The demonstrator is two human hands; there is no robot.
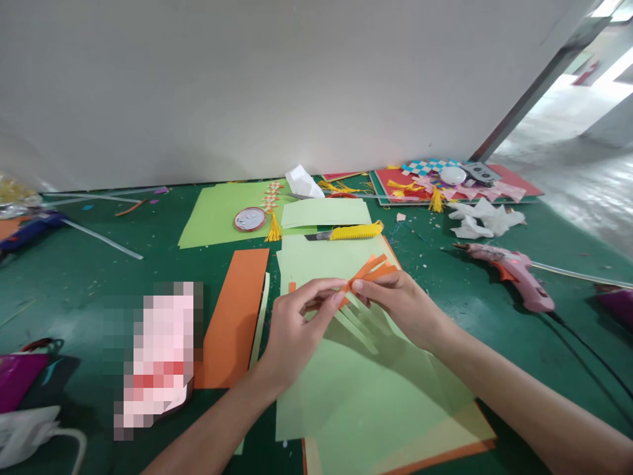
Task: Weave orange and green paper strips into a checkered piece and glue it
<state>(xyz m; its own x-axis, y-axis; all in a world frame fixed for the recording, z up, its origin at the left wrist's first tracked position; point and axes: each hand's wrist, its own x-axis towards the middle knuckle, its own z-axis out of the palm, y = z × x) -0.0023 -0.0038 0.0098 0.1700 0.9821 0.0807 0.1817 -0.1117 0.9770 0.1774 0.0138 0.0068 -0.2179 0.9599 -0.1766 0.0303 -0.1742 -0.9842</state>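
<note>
Over a stack of pale green paper sheets point(376, 402), my left hand point(306, 316) and my right hand point(403, 307) meet, fingertips nearly touching. Both pinch narrow orange paper strips point(376, 268), whose ends fan out above my right hand. Below the fingers are pale green paper strips point(360, 326); whether they are joined to the orange ones I cannot tell. Beyond my hands, a yellow utility knife point(356, 231) lies on the paper with its blade out, pointing left. An orange paper piece point(237, 313) lies left of my left hand.
A pink glue gun point(514, 267) with a cord lies at right, near crumpled white tissue point(484, 218). At the back are a round dish point(250, 219), a yellow tassel point(273, 227) and red boards point(514, 181). A blurred pink object point(161, 349) and blue glue gun point(34, 231) are left.
</note>
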